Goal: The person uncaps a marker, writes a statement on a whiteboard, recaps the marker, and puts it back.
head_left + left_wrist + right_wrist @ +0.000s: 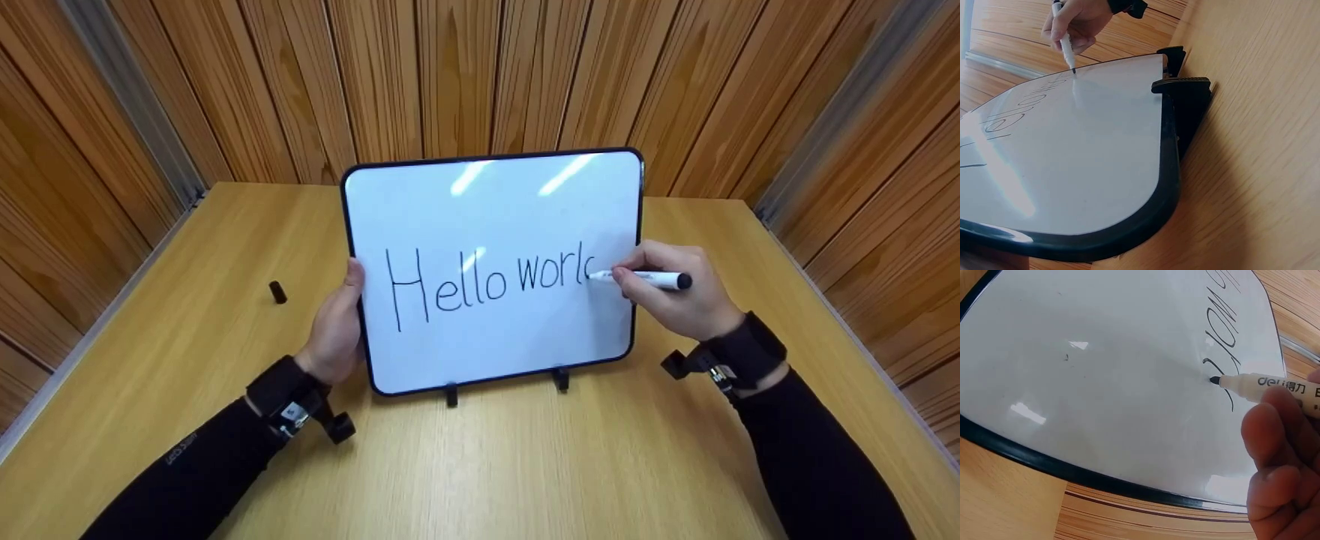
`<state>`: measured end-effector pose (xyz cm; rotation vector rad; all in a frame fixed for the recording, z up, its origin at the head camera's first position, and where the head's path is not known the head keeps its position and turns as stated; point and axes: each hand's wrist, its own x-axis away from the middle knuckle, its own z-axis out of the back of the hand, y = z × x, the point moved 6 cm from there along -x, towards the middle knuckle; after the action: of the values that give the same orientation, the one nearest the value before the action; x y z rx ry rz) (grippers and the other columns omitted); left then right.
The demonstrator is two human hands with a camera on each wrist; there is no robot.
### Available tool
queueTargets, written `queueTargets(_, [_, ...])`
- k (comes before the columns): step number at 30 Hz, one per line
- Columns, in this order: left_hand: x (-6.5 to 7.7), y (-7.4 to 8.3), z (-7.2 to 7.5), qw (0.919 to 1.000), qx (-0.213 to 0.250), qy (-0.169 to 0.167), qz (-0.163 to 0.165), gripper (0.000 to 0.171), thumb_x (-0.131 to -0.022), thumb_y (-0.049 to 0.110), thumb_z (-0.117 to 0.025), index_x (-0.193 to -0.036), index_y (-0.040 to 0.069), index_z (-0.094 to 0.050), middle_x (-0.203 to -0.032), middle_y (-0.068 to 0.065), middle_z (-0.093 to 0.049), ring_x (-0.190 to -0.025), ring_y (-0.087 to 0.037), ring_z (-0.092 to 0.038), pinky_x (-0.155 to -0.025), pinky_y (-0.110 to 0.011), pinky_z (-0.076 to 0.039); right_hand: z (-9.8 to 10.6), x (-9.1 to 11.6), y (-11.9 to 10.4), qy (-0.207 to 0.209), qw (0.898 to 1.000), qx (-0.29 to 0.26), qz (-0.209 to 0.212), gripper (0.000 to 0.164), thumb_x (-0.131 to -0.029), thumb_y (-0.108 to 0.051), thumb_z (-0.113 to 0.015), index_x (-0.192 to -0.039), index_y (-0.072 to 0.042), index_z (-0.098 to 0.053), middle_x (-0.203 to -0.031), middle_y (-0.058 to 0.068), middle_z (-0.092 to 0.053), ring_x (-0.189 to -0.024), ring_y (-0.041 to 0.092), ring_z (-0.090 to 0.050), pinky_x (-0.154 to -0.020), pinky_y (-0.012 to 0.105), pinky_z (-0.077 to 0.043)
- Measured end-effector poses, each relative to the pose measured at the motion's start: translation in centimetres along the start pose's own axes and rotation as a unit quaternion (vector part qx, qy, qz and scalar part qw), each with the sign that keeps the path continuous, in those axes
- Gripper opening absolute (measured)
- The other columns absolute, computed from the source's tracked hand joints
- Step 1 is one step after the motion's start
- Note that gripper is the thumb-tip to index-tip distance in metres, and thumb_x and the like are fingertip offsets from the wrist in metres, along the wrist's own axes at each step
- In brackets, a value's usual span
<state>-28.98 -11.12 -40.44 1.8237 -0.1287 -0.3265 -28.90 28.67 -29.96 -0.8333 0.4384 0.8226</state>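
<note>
A whiteboard with a black rim leans tilted on a small black stand. Black handwriting on it reads "Hello worl", followed by a curved stroke like a "c". The left hand grips the board's left edge, thumb along the rim; its other fingers are hidden behind. The right hand pinches a white marker near its front, the black end pointing right. In the right wrist view, the black tip of the marker is at the curved stroke; whether it touches the surface I cannot tell.
A small black marker cap lies on the wooden table, left of the board. Wood-panelled walls enclose the back and both sides. Black straps with small devices sit on both wrists.
</note>
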Motion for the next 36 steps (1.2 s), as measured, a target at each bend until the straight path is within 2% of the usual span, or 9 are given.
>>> queueTargets(5, [0.0, 0.0, 0.1, 1.0, -0.001, 0.002, -0.002, 0.084, -0.112, 0.076, -0.026, -0.158, 0.011, -0.055, -0.128, -0.021, -0.073, -0.113, -0.034, -0.073, -0.095, -0.038, -0.06, 0.1, 0.0, 0.1, -0.005, 1.0, 0.006, -0.012, 0.019, -0.099, 0.011, -0.074, -0.088, -0.005, -0.074, -0.076, -0.001, -0.071, -0.058, 0.012, -0.054, -0.056, 0.02, -0.046])
queueTargets(10, [0.0, -0.1, 0.2, 0.9999, -0.004, 0.01, 0.002, 0.084, -0.112, 0.076, -0.026, -0.157, 0.011, -0.056, -0.125, -0.021, -0.073, -0.112, -0.033, -0.073, -0.095, -0.038, -0.06, 0.2, 0.0, 0.2, 0.003, 1.0, 0.003, -0.006, 0.022, -0.098, 0.013, -0.073, -0.085, -0.005, -0.071, -0.074, -0.001, -0.069, -0.057, 0.012, -0.052, -0.054, 0.02, -0.043])
queueTargets(17, [0.0, 0.1, 0.0, 1.0, 0.009, 0.002, 0.0, 0.073, -0.12, 0.06, -0.017, -0.16, 0.011, -0.054, -0.127, -0.021, -0.074, -0.112, -0.032, -0.075, -0.093, -0.039, -0.062, 0.5, -0.1, 0.0, 0.032, 0.999, 0.029, 0.013, 0.019, -0.095, 0.012, -0.073, -0.084, -0.003, -0.07, -0.072, 0.0, -0.068, -0.055, 0.009, -0.05, -0.052, 0.018, -0.041])
queueTargets(29, [-0.1, 0.1, 0.0, 0.9999, 0.009, -0.008, 0.002, 0.079, -0.115, 0.071, -0.024, -0.162, 0.014, -0.053, -0.129, -0.021, -0.073, -0.113, -0.033, -0.074, -0.096, -0.039, -0.061, 1.1, -0.2, -0.4, 0.081, 0.996, 0.044, 0.022, 0.011, -0.095, 0.014, -0.075, -0.091, 0.005, -0.071, -0.077, 0.007, -0.073, -0.065, 0.006, -0.061, -0.064, 0.014, -0.052])
queueTargets(36, [0.0, 0.0, 0.0, 1.0, 0.005, -0.007, 0.003, 0.083, -0.112, 0.076, -0.027, -0.161, 0.014, -0.053, -0.13, -0.022, -0.073, -0.115, -0.034, -0.074, -0.096, -0.04, -0.061, 1.1, -0.3, -0.2, 0.103, 0.994, 0.039, 0.027, 0.013, -0.092, 0.018, -0.076, -0.094, 0.006, -0.073, -0.08, 0.01, -0.076, -0.069, 0.005, -0.064, -0.069, 0.014, -0.054])
